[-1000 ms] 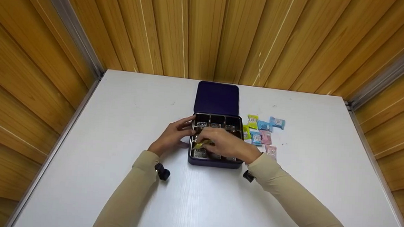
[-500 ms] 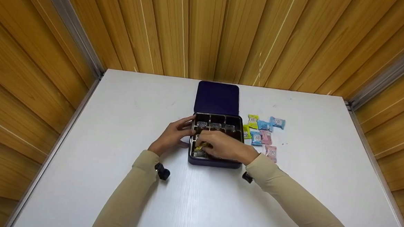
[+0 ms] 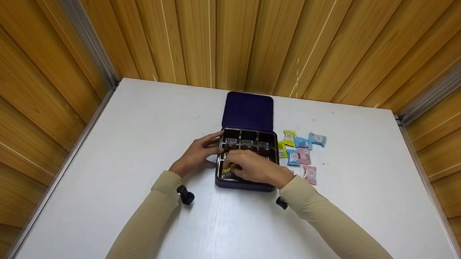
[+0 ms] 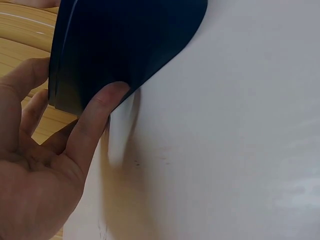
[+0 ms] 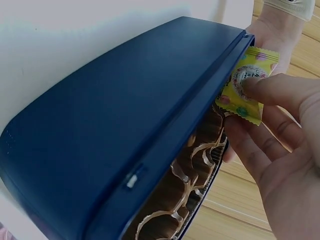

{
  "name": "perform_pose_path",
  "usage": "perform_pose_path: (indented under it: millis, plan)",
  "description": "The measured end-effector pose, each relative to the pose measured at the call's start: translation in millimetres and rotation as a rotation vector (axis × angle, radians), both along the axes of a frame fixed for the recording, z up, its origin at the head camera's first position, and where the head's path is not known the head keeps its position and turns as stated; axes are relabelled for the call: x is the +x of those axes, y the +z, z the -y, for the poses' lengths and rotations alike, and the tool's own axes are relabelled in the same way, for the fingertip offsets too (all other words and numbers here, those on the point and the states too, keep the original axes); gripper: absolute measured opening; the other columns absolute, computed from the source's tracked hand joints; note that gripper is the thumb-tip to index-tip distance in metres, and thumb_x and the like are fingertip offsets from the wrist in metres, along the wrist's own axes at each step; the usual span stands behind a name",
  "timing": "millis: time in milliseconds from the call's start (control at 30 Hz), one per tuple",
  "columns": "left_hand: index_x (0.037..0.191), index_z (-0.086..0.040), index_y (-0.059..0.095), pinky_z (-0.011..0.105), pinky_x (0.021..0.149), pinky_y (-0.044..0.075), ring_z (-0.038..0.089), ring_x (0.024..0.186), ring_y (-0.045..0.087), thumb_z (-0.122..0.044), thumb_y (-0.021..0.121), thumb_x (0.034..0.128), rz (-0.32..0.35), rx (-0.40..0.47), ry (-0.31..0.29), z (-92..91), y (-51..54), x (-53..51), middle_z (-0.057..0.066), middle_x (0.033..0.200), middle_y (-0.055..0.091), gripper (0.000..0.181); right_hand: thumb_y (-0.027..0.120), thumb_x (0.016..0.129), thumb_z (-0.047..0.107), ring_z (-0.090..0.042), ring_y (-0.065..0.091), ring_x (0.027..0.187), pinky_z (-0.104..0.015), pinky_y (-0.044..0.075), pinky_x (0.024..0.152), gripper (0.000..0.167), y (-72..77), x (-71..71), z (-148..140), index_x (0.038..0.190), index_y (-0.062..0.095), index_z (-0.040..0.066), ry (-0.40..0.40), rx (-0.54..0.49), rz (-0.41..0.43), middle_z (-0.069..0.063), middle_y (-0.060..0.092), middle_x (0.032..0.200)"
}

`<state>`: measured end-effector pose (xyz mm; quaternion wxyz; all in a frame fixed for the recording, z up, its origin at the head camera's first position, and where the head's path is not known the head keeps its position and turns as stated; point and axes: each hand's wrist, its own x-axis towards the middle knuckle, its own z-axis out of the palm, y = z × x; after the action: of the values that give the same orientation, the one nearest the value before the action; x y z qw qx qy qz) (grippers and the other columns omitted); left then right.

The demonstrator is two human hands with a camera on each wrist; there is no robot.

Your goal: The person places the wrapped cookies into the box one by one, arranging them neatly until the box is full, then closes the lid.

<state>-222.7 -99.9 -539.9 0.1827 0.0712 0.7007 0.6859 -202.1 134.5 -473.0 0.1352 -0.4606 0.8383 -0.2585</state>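
Note:
A dark blue tin [image 3: 245,185] stands with its lid [image 3: 249,111] laid back behind it; inside is a dark plastic tray split into compartments. My left hand [image 3: 196,156] rests against the tin's left side. In the left wrist view its thumb [image 4: 102,110] presses on the wall while other fingers touch the rim. My right hand [image 3: 254,166] is over the front part of the tray and pinches a yellow wrapped candy [image 5: 239,102] between thumb and fingers. From the head view, the candy [image 3: 226,170] sits low in the front left compartment, partly covered by the fingers.
Right of the tin lie several wrapped candies: yellow ones [image 3: 289,137], blue ones [image 3: 317,139] and pink ones [image 3: 310,174]. Everything stands on a white table [image 3: 156,113], with wood-look panels [image 3: 235,35] behind and at both sides.
My right hand has lowered the yellow candy from above the front left compartment down into it. The left hand stays at the tin's side.

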Motion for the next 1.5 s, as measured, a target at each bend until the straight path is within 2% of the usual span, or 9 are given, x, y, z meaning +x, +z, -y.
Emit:
perform_pose_path:
  millis: [300, 633, 1167, 1500]
  plan:
    - [0.163, -0.026, 0.046, 0.051, 0.082, 0.065, 0.033, 0.136, 0.057, -0.015, 0.072, 0.1024, 0.018, 0.016, -0.017, 0.9, -0.5, -0.6, 0.014, 0.162, 0.047, 0.067, 0.070, 0.098, -0.006, -0.022, 0.067, 0.114, -0.036, 0.056, 0.101, 0.022, -3.2, 0.2, -0.3, 0.116, 0.076, 0.005, 0.015, -0.005, -0.045, -0.006, 0.072, 0.116]
    - [0.163, -0.026, 0.048, 0.052, 0.082, 0.065, 0.036, 0.136, 0.057, -0.014, 0.072, 0.1023, 0.013, 0.013, -0.006, -0.1, -1.0, -0.2, 0.014, 0.161, 0.048, 0.066, 0.070, 0.098, -0.005, -0.022, 0.067, 0.115, -0.038, 0.055, 0.103, 0.022, -3.9, 0.8, -0.7, 0.116, 0.076, 0.005, 0.012, -0.003, -0.033, -0.006, 0.072, 0.117]
    - [0.163, -0.026, 0.046, 0.050, 0.085, 0.064, 0.035, 0.136, 0.056, -0.017, 0.073, 0.1019, 0.015, 0.012, -0.013, 1.4, -2.0, -0.3, 0.014, 0.161, 0.048, 0.068, 0.069, 0.099, -0.005, -0.021, 0.068, 0.107, -0.035, 0.058, 0.097, 0.017, -6.9, -0.1, -0.7, 0.113, 0.076, 0.003, 0.015, -0.024, -0.031, -0.007, 0.073, 0.112]
    - [0.163, -0.026, 0.048, 0.052, 0.084, 0.064, 0.039, 0.133, 0.058, -0.014, 0.073, 0.1009, 0.028, 0.026, -0.003, 1.2, -1.2, -0.5, 0.015, 0.160, 0.048, 0.068, 0.073, 0.098, -0.004, -0.023, 0.067, 0.117, -0.037, 0.055, 0.104, 0.021, 5.2, -8.4, -11.4, 0.117, 0.075, 0.004, -0.105, -0.104, -0.070, -0.006, 0.071, 0.120]
